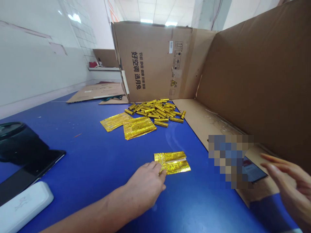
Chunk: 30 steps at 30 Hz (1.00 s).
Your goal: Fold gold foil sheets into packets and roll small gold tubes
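Note:
My left hand [148,179] is at the left end of a shiny gold foil paper sheet [178,163] lying on the blue table. Its fingers are curled together on that end and partly cover it. A pale strip shows along the middle of the sheet. At the right edge, my right hand [291,181] is raised with its fingers stretched out and somewhat apart, nothing visible between them. Close to its fingertips is a dark flat rectangular object [255,170], partly blurred out by pixelation.
Several rolled gold foil tubes [157,110] form a pile before the cardboard box [155,61]. Flat gold foil sheets [139,127] lie nearer. A cardboard wall [262,64] rises at right. At left are a white case [29,207], a black flat device [34,171] and a dark rounded object [19,139].

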Available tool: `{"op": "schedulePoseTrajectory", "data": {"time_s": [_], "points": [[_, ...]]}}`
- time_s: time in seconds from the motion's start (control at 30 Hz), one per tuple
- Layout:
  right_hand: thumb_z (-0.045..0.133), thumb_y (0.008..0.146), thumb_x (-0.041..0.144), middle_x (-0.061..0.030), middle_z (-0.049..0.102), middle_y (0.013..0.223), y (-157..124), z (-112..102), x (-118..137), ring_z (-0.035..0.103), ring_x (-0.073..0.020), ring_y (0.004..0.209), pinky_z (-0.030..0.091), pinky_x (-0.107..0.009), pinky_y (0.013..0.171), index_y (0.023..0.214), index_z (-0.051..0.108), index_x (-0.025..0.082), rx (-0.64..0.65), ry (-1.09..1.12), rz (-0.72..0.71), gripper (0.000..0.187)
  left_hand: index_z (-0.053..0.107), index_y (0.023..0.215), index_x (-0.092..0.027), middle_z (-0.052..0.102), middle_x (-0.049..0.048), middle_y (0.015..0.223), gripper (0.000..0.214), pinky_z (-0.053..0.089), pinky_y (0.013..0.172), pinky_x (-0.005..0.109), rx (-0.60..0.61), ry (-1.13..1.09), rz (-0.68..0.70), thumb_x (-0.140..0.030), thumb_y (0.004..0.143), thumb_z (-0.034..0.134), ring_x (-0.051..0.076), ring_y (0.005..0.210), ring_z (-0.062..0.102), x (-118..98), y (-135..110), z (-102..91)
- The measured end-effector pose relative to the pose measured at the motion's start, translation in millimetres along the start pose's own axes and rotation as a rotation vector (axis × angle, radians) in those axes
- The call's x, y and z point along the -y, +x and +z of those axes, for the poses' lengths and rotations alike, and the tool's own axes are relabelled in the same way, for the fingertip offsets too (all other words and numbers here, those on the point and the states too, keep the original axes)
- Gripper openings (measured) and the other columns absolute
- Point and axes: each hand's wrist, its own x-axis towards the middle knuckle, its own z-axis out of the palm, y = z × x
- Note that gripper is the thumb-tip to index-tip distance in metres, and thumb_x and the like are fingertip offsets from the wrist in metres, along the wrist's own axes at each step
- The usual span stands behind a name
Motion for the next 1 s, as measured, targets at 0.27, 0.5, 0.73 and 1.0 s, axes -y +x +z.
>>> {"op": "schedulePoseTrajectory", "data": {"time_s": [0.27,0.5,0.73,1.0], "points": [[0.039,0.081,0.044,-0.0025,0.042,0.129,-32,19,121,0.036,-0.0244,0.118,0.018,-0.053,0.099,0.125,0.039,0.027,0.856,0.148,-0.778,0.047,0.055,0.102,-0.013,0.056,0.0112,0.095,0.027,0.042,0.077,0.037,-0.017,-0.008,-0.017,-0.024,0.079,0.045,0.025,0.089,0.051,-1,-2,1.1],[0.034,0.078,0.058,-0.0150,0.027,0.135,-40,37,164,0.021,-0.0250,0.125,0.013,-0.045,0.102,0.131,0.027,0.011,1.032,0.165,-0.847,0.071,0.059,0.094,-0.013,0.057,0.0109,0.093,0.022,0.042,0.078,0.037,-0.041,-0.007,0.008,-0.022,0.078,0.048,0.024,0.088,0.052,-1,-1,4.7],[0.035,0.080,0.054,-0.0137,0.032,0.134,-33,36,158,0.026,-0.0247,0.123,0.014,-0.047,0.102,0.129,0.032,0.015,1.000,0.133,-0.892,0.063,0.057,0.097,-0.010,0.057,0.0127,0.095,0.025,0.042,0.079,0.038,-0.031,0.009,-0.006,-0.025,0.078,0.049,0.025,0.089,0.052,-1,-1,2.0],[0.028,0.085,0.039,-0.0119,0.038,0.131,62,29,74,0.029,-0.0258,0.122,0.028,-0.049,0.093,0.108,0.056,0.022,0.525,-0.170,-0.644,0.040,0.053,0.105,-0.011,0.055,0.0140,0.100,0.030,0.043,0.077,0.039,-0.013,0.002,0.007,-0.025,0.079,0.047,0.026,0.093,0.051,2,-2,3.3]]}}
